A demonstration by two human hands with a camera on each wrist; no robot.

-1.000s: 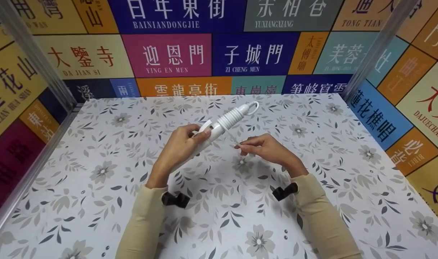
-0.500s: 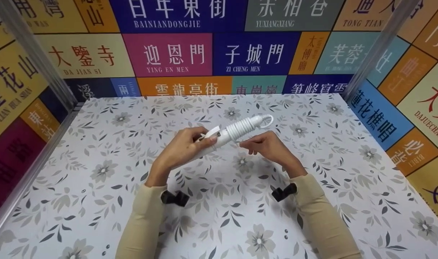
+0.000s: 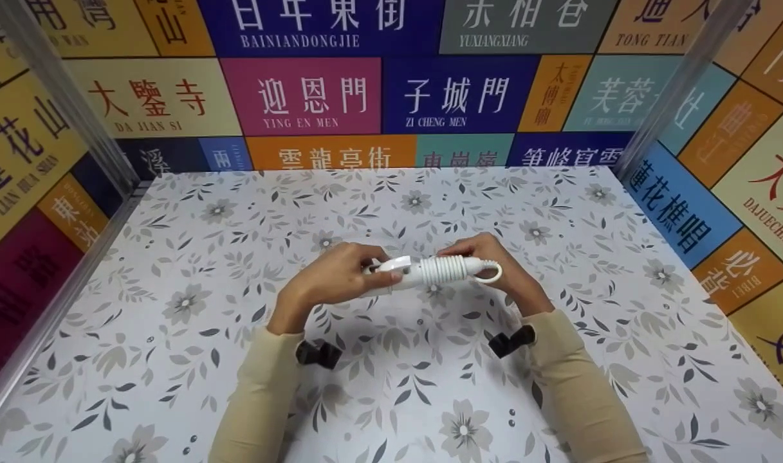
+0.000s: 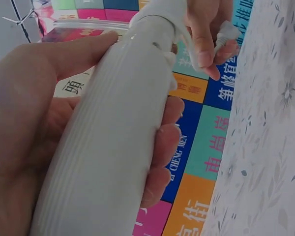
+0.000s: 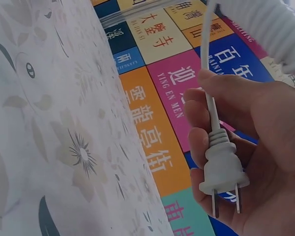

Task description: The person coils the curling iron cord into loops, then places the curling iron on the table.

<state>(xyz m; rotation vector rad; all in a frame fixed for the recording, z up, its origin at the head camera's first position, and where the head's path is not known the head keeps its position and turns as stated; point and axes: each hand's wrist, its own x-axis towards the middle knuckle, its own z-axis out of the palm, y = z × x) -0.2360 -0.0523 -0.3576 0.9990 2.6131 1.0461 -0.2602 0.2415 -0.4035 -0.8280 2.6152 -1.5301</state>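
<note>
My left hand (image 3: 333, 275) grips a slim white electric appliance (image 3: 415, 276), shaped like a curling iron with a raised lever. It is held nearly level over the table. In the left wrist view its smooth body (image 4: 108, 128) lies across the palm, with the thumb along one side and fingertips curled round the other. White cord (image 3: 444, 269) is coiled round its right end, and a small loop sticks out at the tip. Behind that end, my right hand (image 3: 494, 260) pinches the cord's free end. The two-prong plug (image 5: 222, 167) hangs below those fingertips in the right wrist view.
A table (image 3: 211, 360) covered in a floral print lies beneath both hands. Colourful panels with Chinese lettering (image 3: 301, 96) stand along the back and sides. Clear corner posts (image 3: 668, 90) rise at the back. Each sleeve cuff carries a small black wrist device (image 3: 318, 354).
The appliance has swung from a steep upward tilt to nearly level, its coiled end coming down and right. The right hand has gone from in front of that end to behind it.
</note>
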